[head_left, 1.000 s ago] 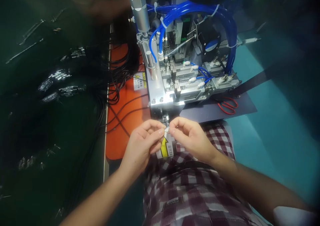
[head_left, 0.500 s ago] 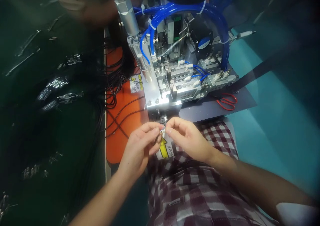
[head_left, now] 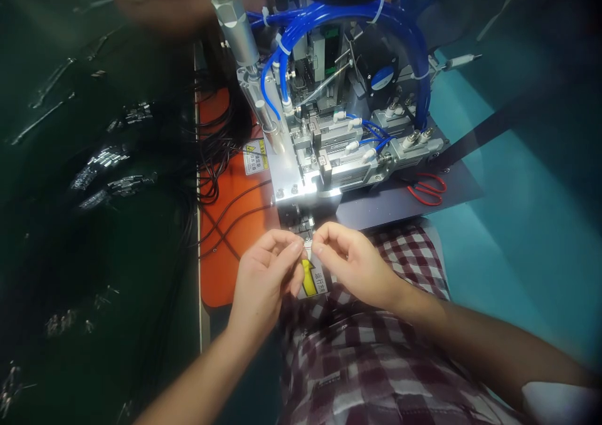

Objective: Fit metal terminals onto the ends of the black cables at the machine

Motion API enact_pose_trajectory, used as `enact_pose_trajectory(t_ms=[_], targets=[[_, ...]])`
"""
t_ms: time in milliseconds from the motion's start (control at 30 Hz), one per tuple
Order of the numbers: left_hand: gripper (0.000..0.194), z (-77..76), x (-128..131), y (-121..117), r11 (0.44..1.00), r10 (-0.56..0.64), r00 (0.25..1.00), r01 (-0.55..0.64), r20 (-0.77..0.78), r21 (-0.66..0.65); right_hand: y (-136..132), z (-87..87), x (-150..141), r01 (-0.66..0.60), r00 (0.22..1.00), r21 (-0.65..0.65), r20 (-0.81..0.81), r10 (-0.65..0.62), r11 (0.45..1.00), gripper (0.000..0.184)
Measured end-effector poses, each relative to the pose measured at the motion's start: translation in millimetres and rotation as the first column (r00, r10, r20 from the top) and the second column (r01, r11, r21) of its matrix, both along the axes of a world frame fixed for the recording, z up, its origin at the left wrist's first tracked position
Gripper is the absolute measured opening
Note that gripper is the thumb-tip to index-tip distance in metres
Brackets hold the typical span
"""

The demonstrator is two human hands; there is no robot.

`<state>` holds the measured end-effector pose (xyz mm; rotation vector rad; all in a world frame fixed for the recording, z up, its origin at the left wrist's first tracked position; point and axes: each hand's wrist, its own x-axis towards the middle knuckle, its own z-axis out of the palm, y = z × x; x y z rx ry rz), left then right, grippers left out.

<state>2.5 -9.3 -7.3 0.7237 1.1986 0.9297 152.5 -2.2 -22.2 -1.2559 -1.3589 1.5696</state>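
Note:
My left hand (head_left: pixel 266 274) is closed in a pinch, its thumb pressed on the bent fingers. Facing it a short gap away, my right hand (head_left: pixel 357 265) also pinches thumb against forefinger. Whatever lies between the fingertips of either hand is too small to make out. Both hands are in front of the small black and metal fixture (head_left: pixel 303 225) at the near end of the machine (head_left: pixel 350 171). Below the fingertips, a label with a yellow arrow (head_left: pixel 308 279) is partly covered by my left hand.
Blue air tubes (head_left: pixel 348 12) arch over the machine. Black cables (head_left: pixel 214 168) lie on the orange surface (head_left: pixel 221 281) at left. A red-handled tool (head_left: pixel 427 193) rests on the dark plate (head_left: pixel 390 209). Shiny small parts (head_left: pixel 106 162) lie on the dark green surface. Checkered fabric (head_left: pixel 376 356) covers my lap.
My left fingers have drawn in slightly, and the thin pale piece that showed at their tips can no longer be seen. My right hand has hardly moved.

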Motion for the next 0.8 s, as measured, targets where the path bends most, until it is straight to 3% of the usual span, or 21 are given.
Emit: enact_pose_trajectory(t_ms=[467, 667, 733, 800], targets=[[0.015, -2.8, -5.9, 0.3, 0.998, -0.066, 0.998, 0.066, 0.003, -0.008, -2.1, -2.3, 0.7, 0.002, 1.000, 0.016, 0.008, -0.002, 1.000, 0.014], [0.012, -0.7, -2.3, 1.9, 1.000, -0.022, 1.000, 0.022, -0.002, 0.019, -2.4, 1.2, 2.1, 0.010, 0.984, 0.250, 0.172, -0.055, 0.968, 0.013], [0.012, -0.9, -2.5, 2.1, 1.000, -0.020, 1.000, 0.021, -0.011, 0.020, -2.6, 1.6, 2.9, -0.001, 0.955, 0.384, 0.273, -0.112, 0.924, 0.013], [0.011, -2.2, -3.4, 1.7, 0.999, -0.022, 0.999, 0.024, -0.046, 0.032, -3.4, 2.3, 4.2, -0.054, 0.909, 0.532, 0.377, -0.179, 0.845, 0.014]])
